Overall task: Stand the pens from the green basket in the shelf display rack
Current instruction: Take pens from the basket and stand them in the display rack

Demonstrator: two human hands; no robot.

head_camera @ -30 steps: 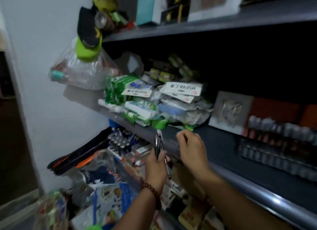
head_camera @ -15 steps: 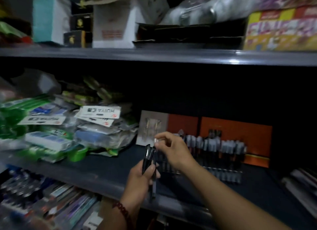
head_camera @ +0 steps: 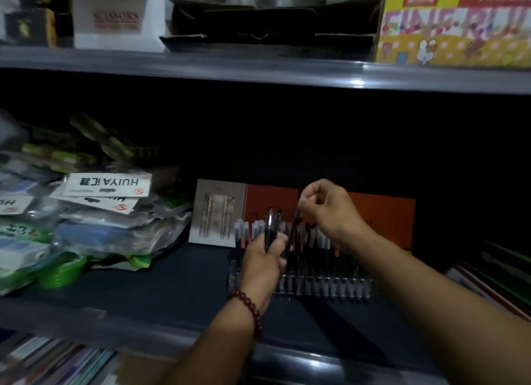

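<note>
A clear display rack (head_camera: pixel 324 288) with several upright dark pens stands on the dark middle shelf, in front of an orange backing card (head_camera: pixel 382 212). My left hand (head_camera: pixel 263 259), with a red bead bracelet on its wrist, grips a small bunch of black pens (head_camera: pixel 271 229) held upright just left of the rack. My right hand (head_camera: pixel 330 209) pinches the top of a single dark pen (head_camera: pixel 293 235), which slants down between the bunch and the rack's rows. The green basket is out of view.
Piled plastic packets with white header cards (head_camera: pixel 106 184) and a green tub (head_camera: pixel 61 272) fill the shelf's left part. A grey card (head_camera: pixel 218 212) leans behind the rack. Boxes, one colourful (head_camera: pixel 457 25), sit on the upper shelf (head_camera: pixel 258 74). Books lie at the right (head_camera: pixel 494 275).
The view swung right from the lower shelf to the pen rack. Both hands rose to the rack; my right hand pulled one pen away from the bunch in my left hand.
</note>
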